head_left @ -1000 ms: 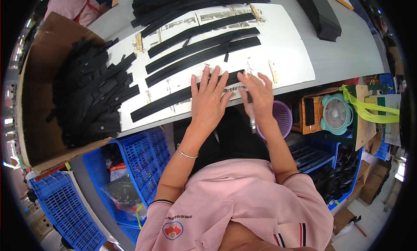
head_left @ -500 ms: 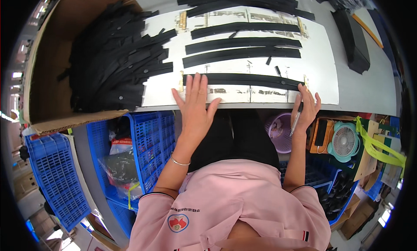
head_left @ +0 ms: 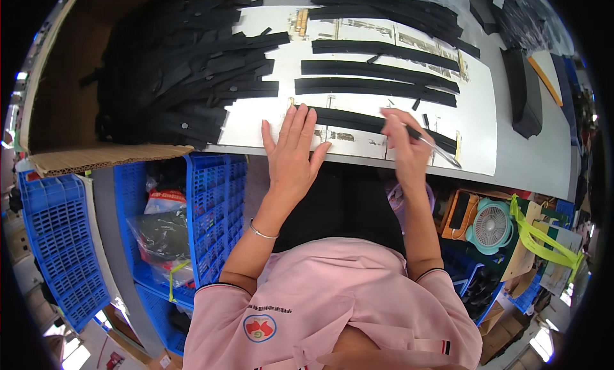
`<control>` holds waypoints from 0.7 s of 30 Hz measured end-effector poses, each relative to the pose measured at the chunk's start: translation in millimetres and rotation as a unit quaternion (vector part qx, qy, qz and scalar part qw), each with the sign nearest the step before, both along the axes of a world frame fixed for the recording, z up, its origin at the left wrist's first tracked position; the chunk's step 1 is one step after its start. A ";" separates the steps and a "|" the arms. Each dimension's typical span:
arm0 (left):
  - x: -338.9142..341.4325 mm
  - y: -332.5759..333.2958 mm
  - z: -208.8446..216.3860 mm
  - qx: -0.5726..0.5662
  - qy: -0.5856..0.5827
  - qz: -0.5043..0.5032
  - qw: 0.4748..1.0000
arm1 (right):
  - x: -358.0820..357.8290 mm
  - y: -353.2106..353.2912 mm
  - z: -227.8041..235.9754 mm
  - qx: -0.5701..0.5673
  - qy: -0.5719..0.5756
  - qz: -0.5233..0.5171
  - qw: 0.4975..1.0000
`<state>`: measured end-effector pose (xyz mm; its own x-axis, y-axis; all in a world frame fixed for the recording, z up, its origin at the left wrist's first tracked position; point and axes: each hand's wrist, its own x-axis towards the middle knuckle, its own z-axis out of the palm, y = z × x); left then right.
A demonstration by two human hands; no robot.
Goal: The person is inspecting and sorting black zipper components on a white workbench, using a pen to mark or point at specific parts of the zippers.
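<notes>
Nearest me on a white board (head_left: pixel 476 117) lies a black zipper (head_left: pixel 355 119), stretched sideways. My left hand (head_left: pixel 291 146) rests flat with fingers extended over its left end. Over the zipper's right half is my right hand (head_left: pixel 409 146), its fingers curled around a black-and-silver pen (head_left: pixel 441 154) whose silver end points right and toward me. Whether the right fingertips also touch the zipper cannot be made out. Several more black zippers (head_left: pixel 377 87) lie in rows beyond it, some with small pulls hanging off.
On the left a cardboard box (head_left: pixel 109 159) holds a heap of black zippers (head_left: pixel 173 82) spilling onto the board. A black block-like object (head_left: pixel 526 95) and clear plastic (head_left: pixel 531 24) occupy the right side. Below are blue crates (head_left: pixel 217 210), a purple bin (head_left: pixel 398 200) and a small fan (head_left: pixel 490 226).
My right hand has moved left from the zipper's right end toward its middle, and the pen has swung from pointing toward me to pointing right. My left hand stays on the left end.
</notes>
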<state>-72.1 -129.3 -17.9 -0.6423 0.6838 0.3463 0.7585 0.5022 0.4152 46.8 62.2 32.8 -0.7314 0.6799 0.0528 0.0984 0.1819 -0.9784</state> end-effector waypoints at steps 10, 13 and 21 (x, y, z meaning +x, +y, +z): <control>1.2 0.1 -4.6 0.027 -0.014 0.001 1.000 | -62.6 -26.2 -30.0 0.022 -0.029 0.025 0.999; 1.2 -0.3 -5.6 0.035 -0.019 0.001 0.999 | -62.7 -27.3 -31.2 0.032 -0.025 0.039 0.998; 1.3 -0.2 -6.9 0.044 -0.013 -0.001 0.999 | -63.9 -27.3 -38.2 0.077 -0.045 0.050 0.995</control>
<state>-70.8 -129.5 -24.8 -0.6505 0.6528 0.3881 0.7479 0.4619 0.4767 -17.1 34.9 -5.4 -0.8016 0.5922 0.0818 0.1585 0.3425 -0.9260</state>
